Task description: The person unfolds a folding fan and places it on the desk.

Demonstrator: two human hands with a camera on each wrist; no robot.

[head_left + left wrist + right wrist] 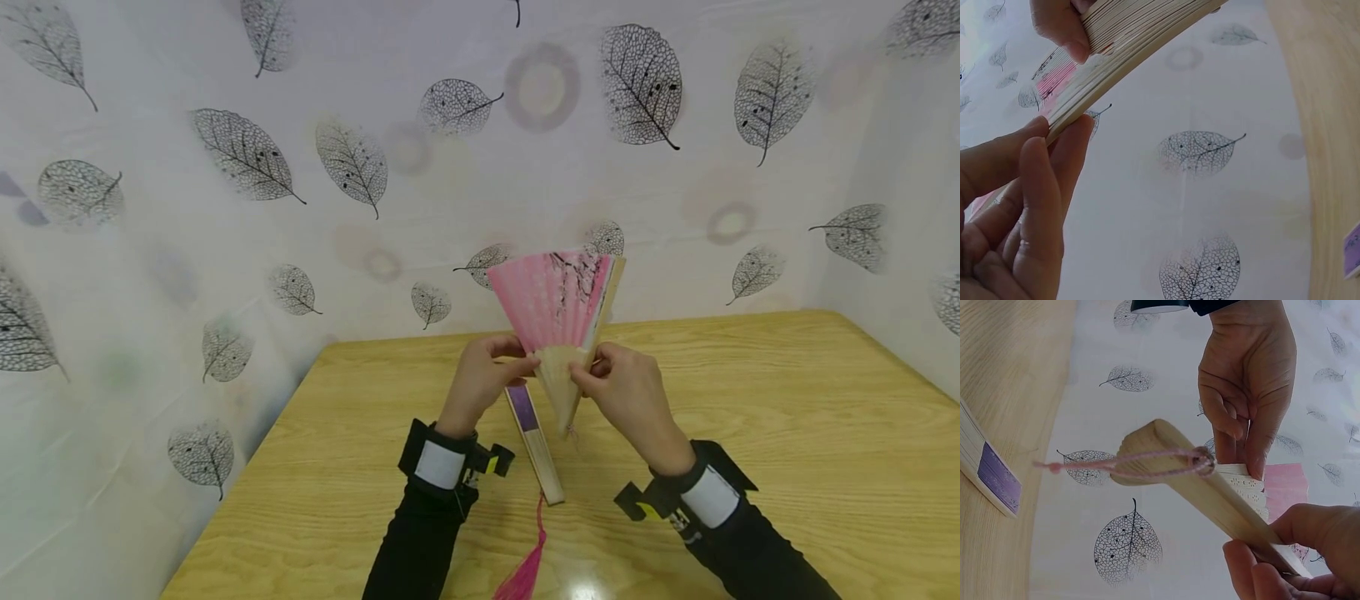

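Observation:
A pink folding fan (551, 304) with dark blossom branches and pale wooden ribs is held up over the table, partly spread, its pivot end pointing down. My left hand (486, 375) pinches its left edge between thumb and fingers. On the opposite side, my right hand (626, 392) grips the outer wooden guard. The right wrist view shows a pink cord loop (1154, 464) through the pivot. Below the raised fan lies a second folding fan (536, 446), closed, with purple on its upper part and a magenta tassel (528, 567) trailing toward me.
The wooden table (360, 433) extends widely to both sides of the hands. Behind it hangs a white cloth (480, 183) printed with leaf skeletons, which also runs down the left side. A bright glare spot sits near the table's front.

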